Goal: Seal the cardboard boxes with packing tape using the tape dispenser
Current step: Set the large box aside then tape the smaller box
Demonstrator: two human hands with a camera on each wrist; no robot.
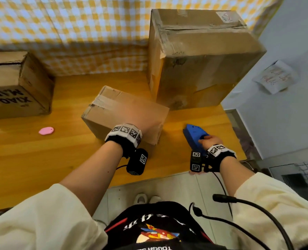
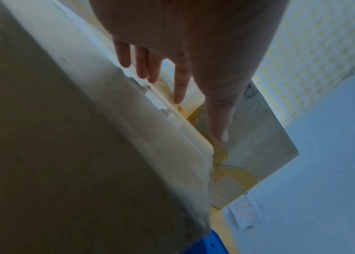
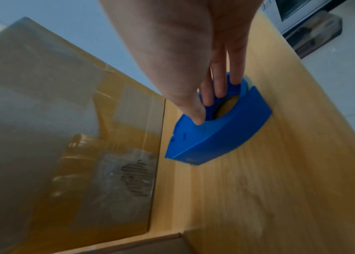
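On table: blue tape dispenser, R fingers gripping; L fingers straight.

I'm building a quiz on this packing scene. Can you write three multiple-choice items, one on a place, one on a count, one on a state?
1. Where does the blue plastic tape dispenser sit?
A. On the small box
B. On the wooden table, right of the small brown cardboard box
C. On the floor

2. How many cardboard boxes show in the head view?
A. Two
B. Three
C. Five

3. What is the right hand doing?
A. Gripping the dispenser
B. Resting flat on the table
C. Holding the pink oval object

Answers:
1 B: its base rests on the wood beside the box.
2 B: the small one, the large taped box, the printed box.
3 A: fingers curl into its opening.
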